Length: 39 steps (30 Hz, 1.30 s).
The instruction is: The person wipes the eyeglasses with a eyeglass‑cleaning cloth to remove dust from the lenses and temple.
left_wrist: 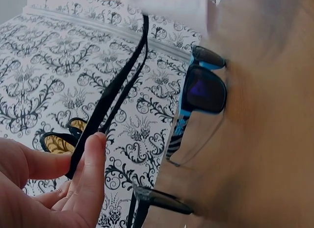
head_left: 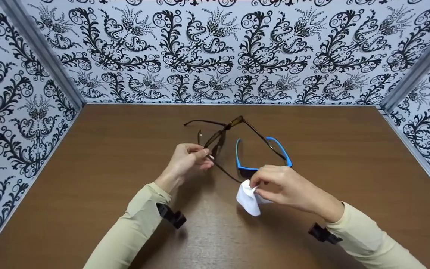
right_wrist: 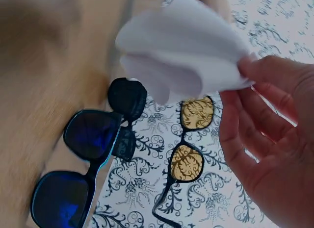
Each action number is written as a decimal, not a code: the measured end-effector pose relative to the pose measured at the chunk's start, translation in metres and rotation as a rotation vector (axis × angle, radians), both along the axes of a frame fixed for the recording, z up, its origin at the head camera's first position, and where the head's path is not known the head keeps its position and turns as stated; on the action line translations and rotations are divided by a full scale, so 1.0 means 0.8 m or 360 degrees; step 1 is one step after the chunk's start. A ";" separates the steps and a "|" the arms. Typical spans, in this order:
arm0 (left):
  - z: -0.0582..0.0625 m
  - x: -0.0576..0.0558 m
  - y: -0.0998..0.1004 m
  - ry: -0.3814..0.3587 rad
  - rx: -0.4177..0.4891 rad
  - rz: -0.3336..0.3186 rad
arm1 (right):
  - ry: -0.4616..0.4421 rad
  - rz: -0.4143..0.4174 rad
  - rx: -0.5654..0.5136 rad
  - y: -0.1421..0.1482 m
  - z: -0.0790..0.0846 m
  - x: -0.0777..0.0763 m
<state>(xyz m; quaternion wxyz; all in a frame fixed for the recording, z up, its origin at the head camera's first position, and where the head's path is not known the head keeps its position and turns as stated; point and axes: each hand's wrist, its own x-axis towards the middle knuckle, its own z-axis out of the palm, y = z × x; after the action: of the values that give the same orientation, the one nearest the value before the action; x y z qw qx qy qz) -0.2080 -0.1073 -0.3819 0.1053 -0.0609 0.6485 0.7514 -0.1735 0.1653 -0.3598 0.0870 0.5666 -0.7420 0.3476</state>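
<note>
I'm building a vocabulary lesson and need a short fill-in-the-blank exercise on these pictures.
The right hand holds a cloth coloured ____.
The other hand, the person's ____, holds yellow-lensed glasses.
In the head view, the sunglasses nearer the cloth have ____ arms.
Altogether, ____ pairs of eyewear show.

Missing words: white; left; blue; three.

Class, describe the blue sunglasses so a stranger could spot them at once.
Start at the brown table and find the right hand holding a white cloth. Just beyond that hand rest the blue sunglasses. Bright blue sets their frame apart from the dark-framed yellow-lensed glasses and black sunglasses nearby.
</note>
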 end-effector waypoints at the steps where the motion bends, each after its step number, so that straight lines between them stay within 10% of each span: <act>1: 0.000 0.001 0.002 0.0008 -0.0014 -0.0017 | 0.0066 -0.0022 0.0017 -0.002 -0.002 -0.001; 15: -0.003 0.014 0.031 0.0196 -0.0261 -0.0176 | 0.0512 -0.0232 0.0054 -0.042 -0.017 -0.015; 27: -0.006 0.024 0.051 0.0226 -0.0216 -0.0282 | 0.0511 -0.0458 -0.0021 -0.059 -0.022 -0.013; 39: -0.008 0.022 0.041 0.0255 -0.0198 -0.0303 | 0.0408 -0.0176 -0.0008 -0.041 -0.024 -0.006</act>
<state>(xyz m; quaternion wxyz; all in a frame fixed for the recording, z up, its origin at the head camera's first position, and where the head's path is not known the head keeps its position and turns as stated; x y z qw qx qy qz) -0.1901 -0.0745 -0.3886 0.1199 0.0546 0.7031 0.6988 -0.1784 0.1322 -0.3789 0.2015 0.5643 -0.7541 0.2690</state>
